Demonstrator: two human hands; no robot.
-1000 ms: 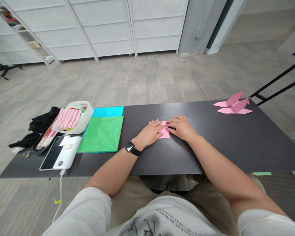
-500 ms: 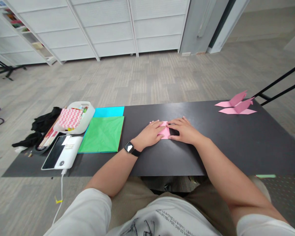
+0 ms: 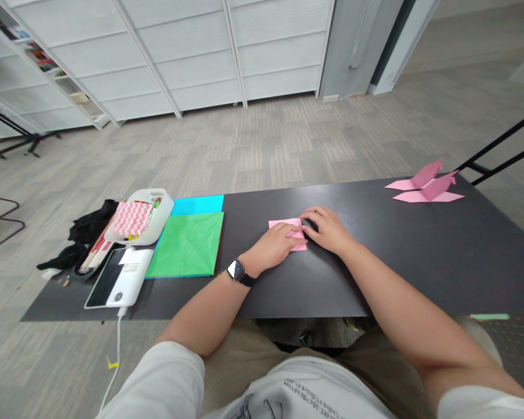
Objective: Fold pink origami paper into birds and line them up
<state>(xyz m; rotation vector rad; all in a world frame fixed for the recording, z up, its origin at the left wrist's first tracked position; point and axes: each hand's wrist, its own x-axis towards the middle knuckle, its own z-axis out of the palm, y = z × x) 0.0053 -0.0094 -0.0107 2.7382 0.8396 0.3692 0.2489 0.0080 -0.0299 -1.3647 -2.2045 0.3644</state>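
Head view, left to right: black cloth (image 3: pixel 94 221) near the left end of the table (image 3: pixel 419 256); phone (image 3: pixel 102 279) overlapped by power bank (image 3: pixel 135 276), likely parked aside, cable (image 3: pixel 118 343) hanging off the near edge; white basket (image 3: pixel 162 214) just beyond; green paper (image 3: pixel 187 241) stacked on blue paper (image 3: pixel 198 204), probably to save room; left hand (image 3: pixel 277 247) flat across small pink paper (image 3: pixel 274 223) at mid-table, fingers extended, seemingly pinning it; right hand (image 3: pixel 327 228) curved at that sheet's right edge, thumb and forefinger bowed around a gap, pinching or merely touching, cannot tell; two pink paper birds (image 3: pixel 436 189) toward the right end, presumably kept apart from elbows.
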